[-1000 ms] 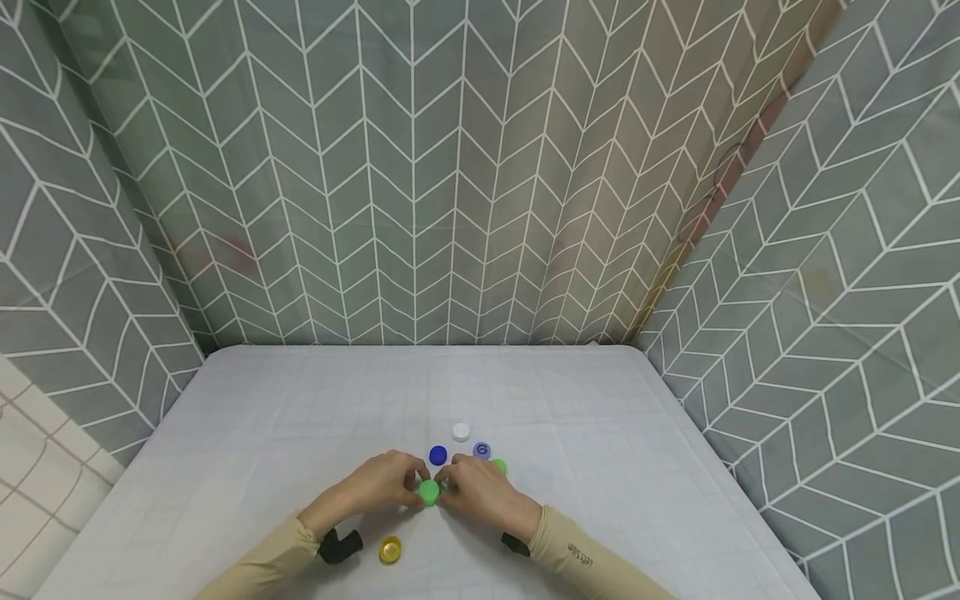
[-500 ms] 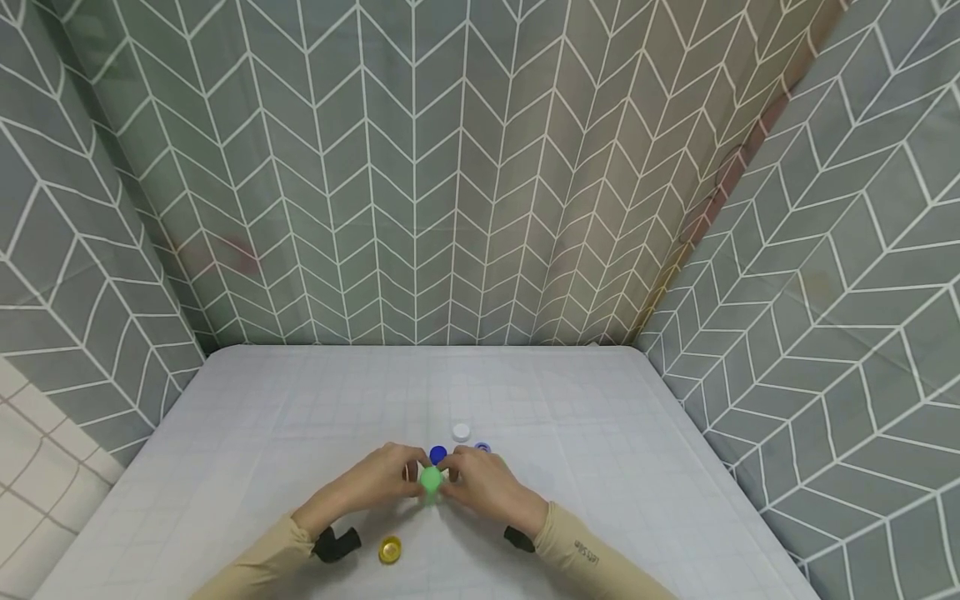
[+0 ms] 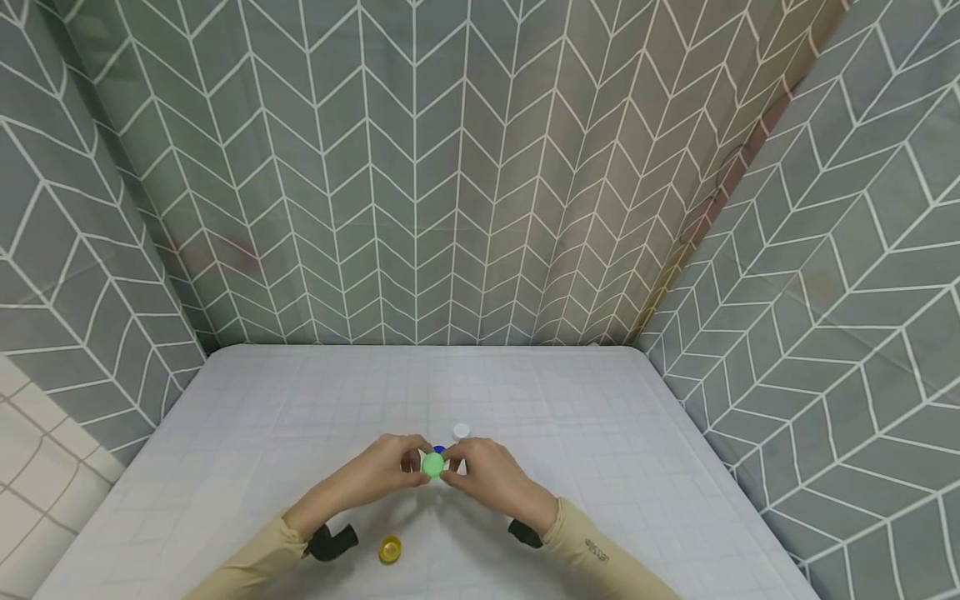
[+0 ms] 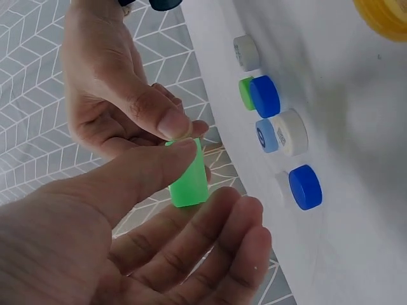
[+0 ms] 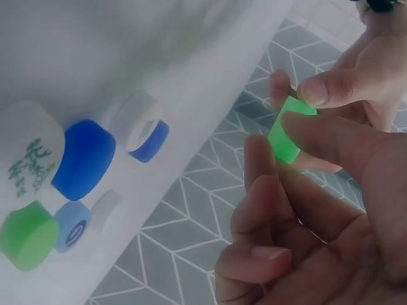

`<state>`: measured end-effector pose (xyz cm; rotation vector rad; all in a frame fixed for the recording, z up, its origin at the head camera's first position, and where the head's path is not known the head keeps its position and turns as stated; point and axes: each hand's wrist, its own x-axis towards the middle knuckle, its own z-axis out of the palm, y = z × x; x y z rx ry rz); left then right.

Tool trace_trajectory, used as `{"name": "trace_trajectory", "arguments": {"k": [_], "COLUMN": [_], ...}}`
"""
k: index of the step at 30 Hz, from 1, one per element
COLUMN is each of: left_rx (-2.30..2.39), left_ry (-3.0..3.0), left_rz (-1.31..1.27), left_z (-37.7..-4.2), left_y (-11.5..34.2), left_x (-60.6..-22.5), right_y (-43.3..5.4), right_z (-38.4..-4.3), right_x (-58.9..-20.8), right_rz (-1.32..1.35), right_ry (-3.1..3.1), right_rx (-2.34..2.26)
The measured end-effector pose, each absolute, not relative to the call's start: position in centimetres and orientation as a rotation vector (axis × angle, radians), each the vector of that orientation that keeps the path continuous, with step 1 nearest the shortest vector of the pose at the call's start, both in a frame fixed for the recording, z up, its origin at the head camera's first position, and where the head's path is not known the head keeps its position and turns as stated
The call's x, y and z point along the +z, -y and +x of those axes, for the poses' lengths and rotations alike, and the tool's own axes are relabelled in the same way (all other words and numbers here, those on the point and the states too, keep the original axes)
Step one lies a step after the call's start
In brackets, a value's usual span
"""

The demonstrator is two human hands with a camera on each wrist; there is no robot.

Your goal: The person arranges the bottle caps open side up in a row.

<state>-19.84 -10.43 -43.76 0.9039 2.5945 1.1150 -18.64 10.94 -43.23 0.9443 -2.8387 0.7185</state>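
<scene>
A bright green bottle cap (image 3: 432, 465) is pinched between both hands, lifted off the table. My left hand (image 3: 386, 468) grips its left side with thumb and fingertips; my right hand (image 3: 491, 475) pinches the right side. In the left wrist view the green cap (image 4: 189, 181) shows edge-on, with the left thumb across its top and the right thumb close by. From the right wrist, the green cap (image 5: 289, 130) appears tilted between thumbs and fingers. Beyond the hands lie a blue cap (image 3: 438, 449), partly hidden, and a white cap (image 3: 461, 431).
A yellow cap (image 3: 389, 549) lies nearer the body on the white table (image 3: 315, 400). Other caps sit behind the right hand: a printed white one (image 5: 32, 155), a blue one (image 5: 86, 159), a green one (image 5: 28, 235) and a light blue one (image 5: 71, 227). Patterned curtains (image 3: 435, 208) surround the table.
Both hands have raised the green cap and carried it slightly away from the body. The blue cap is now mostly covered, and the right hand hides the light blue and second green caps in the head view.
</scene>
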Motion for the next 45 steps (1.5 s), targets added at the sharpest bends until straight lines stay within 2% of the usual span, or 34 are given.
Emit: {"name": "trace_trajectory", "arguments": {"k": [30,45], "left_rx": [1.226,1.304], "left_ry": [-2.524,-2.530], "left_rz": [0.944,0.914], "left_z": [-19.56,-19.46], "left_y": [10.36,10.59], "left_x": [-44.07,-43.49], "right_y": [-10.92,-11.11], "right_z": [-18.36,-18.47], "right_x": [-42.97,-42.57], "right_rz": [1.006,0.954], "right_ry": [2.766,2.690], "right_rx": [1.000,0.988]}}
